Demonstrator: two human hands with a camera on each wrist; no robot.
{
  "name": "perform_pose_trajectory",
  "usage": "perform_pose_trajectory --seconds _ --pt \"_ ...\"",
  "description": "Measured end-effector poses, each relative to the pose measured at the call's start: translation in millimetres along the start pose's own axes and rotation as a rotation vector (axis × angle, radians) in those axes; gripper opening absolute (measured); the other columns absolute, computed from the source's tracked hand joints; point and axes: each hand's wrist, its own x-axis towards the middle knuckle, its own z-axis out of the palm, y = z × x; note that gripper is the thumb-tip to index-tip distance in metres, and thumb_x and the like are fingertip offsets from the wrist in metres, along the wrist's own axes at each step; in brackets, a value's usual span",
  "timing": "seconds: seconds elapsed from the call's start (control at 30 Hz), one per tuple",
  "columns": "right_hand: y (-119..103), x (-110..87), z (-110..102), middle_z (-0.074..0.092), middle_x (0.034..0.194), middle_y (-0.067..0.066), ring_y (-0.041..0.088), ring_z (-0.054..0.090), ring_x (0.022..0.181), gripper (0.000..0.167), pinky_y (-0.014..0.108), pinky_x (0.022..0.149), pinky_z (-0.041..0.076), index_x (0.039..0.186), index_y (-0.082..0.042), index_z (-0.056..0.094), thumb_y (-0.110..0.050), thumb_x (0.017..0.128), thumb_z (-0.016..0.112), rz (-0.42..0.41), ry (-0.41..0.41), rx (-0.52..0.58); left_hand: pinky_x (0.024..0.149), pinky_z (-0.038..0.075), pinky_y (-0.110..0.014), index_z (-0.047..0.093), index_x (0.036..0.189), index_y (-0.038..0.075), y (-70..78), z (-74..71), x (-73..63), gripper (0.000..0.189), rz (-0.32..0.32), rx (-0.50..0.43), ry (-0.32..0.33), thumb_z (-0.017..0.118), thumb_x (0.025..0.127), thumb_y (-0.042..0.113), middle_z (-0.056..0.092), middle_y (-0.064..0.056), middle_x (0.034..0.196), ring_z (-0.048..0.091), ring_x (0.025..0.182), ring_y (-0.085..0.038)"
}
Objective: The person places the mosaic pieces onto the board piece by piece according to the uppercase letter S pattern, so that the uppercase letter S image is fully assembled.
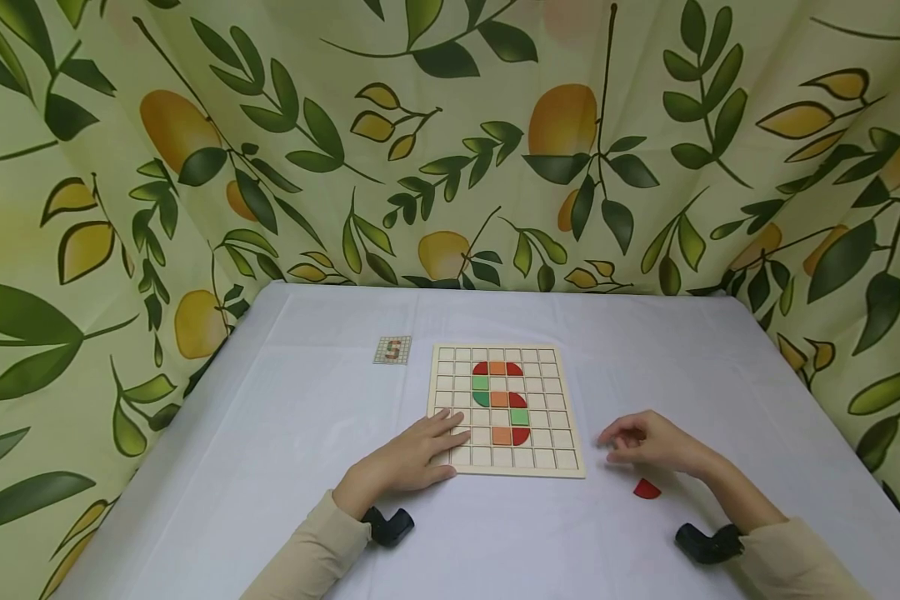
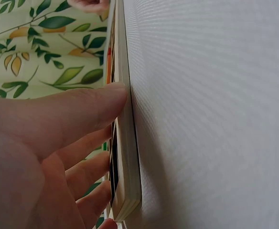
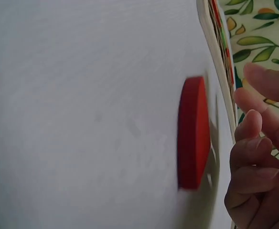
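A square wooden grid board (image 1: 554, 454) lies on the table. Red, orange and green pieces in its cells form an S-like figure, orange squares (image 1: 499, 399) among them. My left hand (image 1: 412, 454) rests at the board's lower left, fingers spread over its surface and thumb (image 2: 94, 102) at the near edge. To the right of the board hovers my right hand (image 1: 656, 442), its fingers loosely bent with nothing between them. A loose red quarter-circle piece (image 1: 647, 489) lies on the cloth just below that hand; the right wrist view shows its thick side.
A small pattern card (image 1: 392, 350) with a similar S figure lies left of the board's far corner. White cloth (image 1: 307, 367) covers the table. Behind it hangs a curtain (image 1: 450, 167) printed with leaves and fruit. Each wrist wears a black device (image 1: 708, 543).
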Motion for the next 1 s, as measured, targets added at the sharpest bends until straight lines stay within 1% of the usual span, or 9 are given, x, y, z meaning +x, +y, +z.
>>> perform_pose_trajectory --seconds 0.23,0.43,0.57,0.67,0.73,0.8,0.9,1.0 --pt "8 -8.9 -6 0.050 0.071 -0.012 -0.004 0.042 0.062 0.022 0.017 0.051 0.035 0.098 0.004 0.070 -0.012 0.083 0.073 -0.016 -0.020 -0.013 0.122 0.026 -0.053 0.043 0.146 0.014 -0.4 -0.2 0.0 0.053 -0.004 -0.005 0.001 0.056 0.096 0.027 0.032 -0.011 0.159 0.023 0.150 -0.034" --pt "14 -16.1 -10 0.049 0.070 -0.013 -0.005 0.043 0.063 0.023 0.018 0.051 0.036 0.098 0.003 0.069 -0.013 0.081 0.074 -0.004 -0.026 -0.017 0.122 0.026 -0.051 0.044 0.146 0.013 0.7 -0.6 -0.1 0.053 -0.003 0.004 -0.002 0.056 0.096 0.026 0.032 -0.011 0.159 0.023 0.150 -0.034" --pt "18 -22.4 -15 0.050 0.071 -0.016 -0.006 0.043 0.061 0.023 0.019 0.048 0.036 0.098 0.005 0.069 -0.010 0.081 0.074 -0.059 -0.044 0.007 0.122 0.026 -0.051 0.044 0.145 0.013 1.2 -1.0 -0.5 0.053 -0.006 -0.001 -0.003 0.056 0.096 0.026 0.032 -0.011 0.159 0.023 0.150 -0.034" --pt "21 -27.4 -19 0.051 0.069 -0.010 -0.006 0.044 0.061 0.023 0.021 0.046 0.037 0.098 0.008 0.068 -0.005 0.080 0.072 -0.113 -0.093 0.030 0.122 0.025 -0.051 0.044 0.146 0.013 1.2 -1.1 0.0 0.053 -0.010 -0.005 -0.006 0.056 0.096 0.026 0.032 -0.011 0.159 0.023 0.150 -0.034" --pt "24 -30.3 -22 0.052 0.068 -0.001 -0.006 0.044 0.061 0.023 0.021 0.046 0.037 0.099 0.008 0.067 -0.003 0.080 0.072 -0.126 -0.133 0.048 0.122 0.025 -0.052 0.044 0.146 0.013 1.2 -0.9 0.0 0.053 -0.012 -0.010 -0.007 0.057 0.096 0.026 0.032 -0.011 0.159 0.023 0.150 -0.034" --pt "26 -32.6 -24 0.051 0.071 0.010 -0.003 0.043 0.060 0.025 0.022 0.045 0.036 0.101 0.008 0.066 -0.003 0.079 0.072 -0.119 -0.164 0.062 0.122 0.025 -0.052 0.044 0.145 0.013 1.4 -0.6 0.2 0.053 -0.013 -0.011 -0.007 0.057 0.096 0.026 0.032 -0.011 0.159 0.024 0.150 -0.035" --pt "28 -35.0 -25 0.050 0.076 0.017 0.002 0.042 0.059 0.029 0.023 0.045 0.034 0.104 0.007 0.066 -0.004 0.078 0.072 -0.093 -0.189 0.079 0.122 0.025 -0.052 0.044 0.145 0.014 1.2 -0.6 0.2 0.053 -0.013 -0.013 -0.005 0.056 0.096 0.027 0.032 -0.011 0.159 0.024 0.150 -0.035" --pt "29 -36.3 -26 0.050 0.079 0.017 0.008 0.043 0.061 0.030 0.023 0.047 0.034 0.106 0.005 0.066 -0.005 0.078 0.073 -0.085 -0.200 0.084 0.122 0.025 -0.052 0.044 0.145 0.014 0.9 -0.5 0.6 0.053 -0.014 -0.013 -0.004 0.056 0.096 0.027 0.032 -0.011 0.159 0.023 0.150 -0.035"
